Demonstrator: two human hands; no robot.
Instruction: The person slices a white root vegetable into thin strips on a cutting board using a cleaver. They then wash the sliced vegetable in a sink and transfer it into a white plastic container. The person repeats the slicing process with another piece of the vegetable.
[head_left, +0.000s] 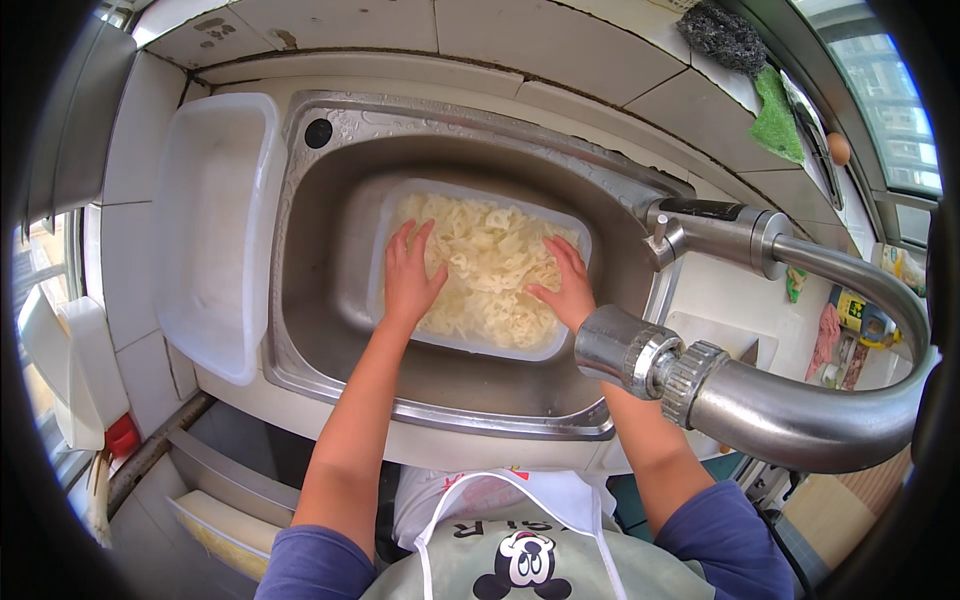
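Note:
A white plastic tub (576, 232) stands in the stainless steel sink basin (330, 300), filled with pale, thin, crinkled pieces of food (487, 255) that look like white fungus in water. My left hand (410, 277) is at the tub's left part, fingers spread over the pieces. On the right part, my right hand (564, 283) touches the pieces with its fingers apart; its wrist is partly hidden behind the faucet head (626, 352). Neither hand is closed on anything that shows.
An empty white plastic tub (217, 225) stands left of the sink. The steel faucet (810, 412) arches over the right side. Steel wool (720, 37), a green scouring pad (776, 116) and an egg (838, 149) lie on the ledge. A white cutting board (705, 330) lies at right.

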